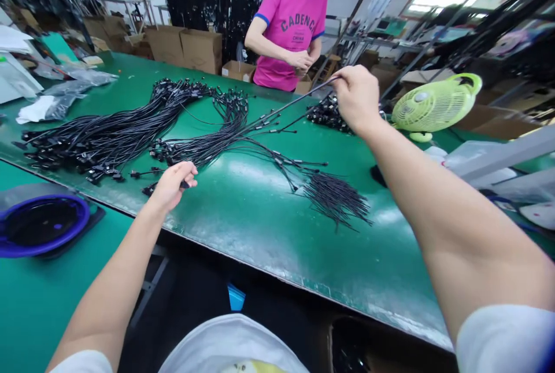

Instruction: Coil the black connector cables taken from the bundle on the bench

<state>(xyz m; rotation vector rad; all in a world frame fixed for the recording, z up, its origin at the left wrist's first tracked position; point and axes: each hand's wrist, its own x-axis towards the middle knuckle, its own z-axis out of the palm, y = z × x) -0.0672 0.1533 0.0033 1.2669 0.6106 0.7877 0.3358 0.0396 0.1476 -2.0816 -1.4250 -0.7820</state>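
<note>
Raised over the table's far side, my right hand (358,98) pinches the end of black cables (295,98), which slope down left into a cable bundle (217,140). My left hand (176,182) is closed around a small black piece, probably a cable connector, near the table's front edge. Left of the bundle lies a larger pile of black cables (117,130) with connectors at its ends. Several cable ends and a heap of short black strips (336,196) rest right of centre on the green table (260,234).
Across the table stands a person in a pink shirt (292,32). A green fan (433,104) and a pile of black connectors (329,114) are at the right. On the left are plastic bags (65,98) and a blue-rimmed bowl (82,217). Cardboard boxes (202,50) stand behind.
</note>
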